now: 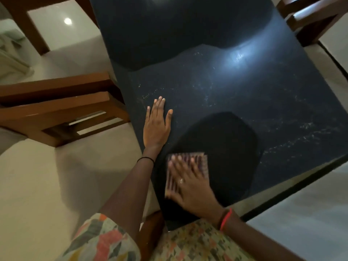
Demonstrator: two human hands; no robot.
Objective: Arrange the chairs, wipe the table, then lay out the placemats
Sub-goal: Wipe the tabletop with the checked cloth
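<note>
- Left hand (pixel 157 125) lies flat, fingers spread wide, on the dark surface (pixel 244 95) at centre frame.
- Right hand (pixel 190 183), blurred, presses open-palmed on a patterned cloth (pixel 201 161) at lower centre.
- Wooden chair (pixel 56 106) stands at left edge.

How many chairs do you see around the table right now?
3: one chair at the table's left side, one at top left, one at top right. Others may sit outside the frame.

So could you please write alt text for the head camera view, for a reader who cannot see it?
A person's right hand presses a checked cloth flat on a dark table, while the left hand rests flat beside it. Wooden chairs stand around the table.
</note>
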